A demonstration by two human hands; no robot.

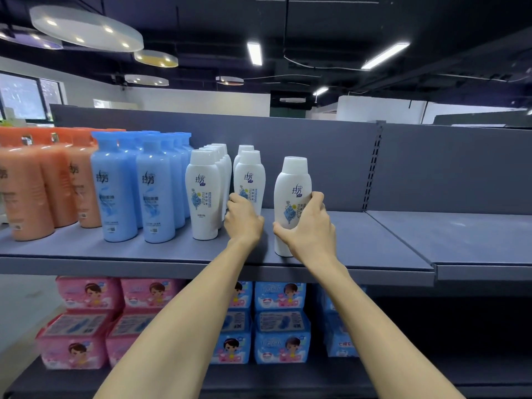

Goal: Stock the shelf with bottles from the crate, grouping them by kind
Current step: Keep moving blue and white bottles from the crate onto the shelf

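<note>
On the grey top shelf (144,251) stand orange bottles (28,191) at the left, blue bottles (118,188) beside them, then a row of white bottles (203,197). My left hand (243,218) is wrapped around the lower part of a white bottle (249,180) in a second white row, with another white bottle behind it. My right hand (308,226) grips a separate white bottle (292,191) standing upright on the shelf, right of that row. The crate is out of view.
The shelf's right part (460,240) past an upright slotted post (372,165) holds nothing. Below, pink packs (86,321) and blue packs (279,321) are stacked on the lower shelf. A grey back panel (331,145) closes the shelf behind.
</note>
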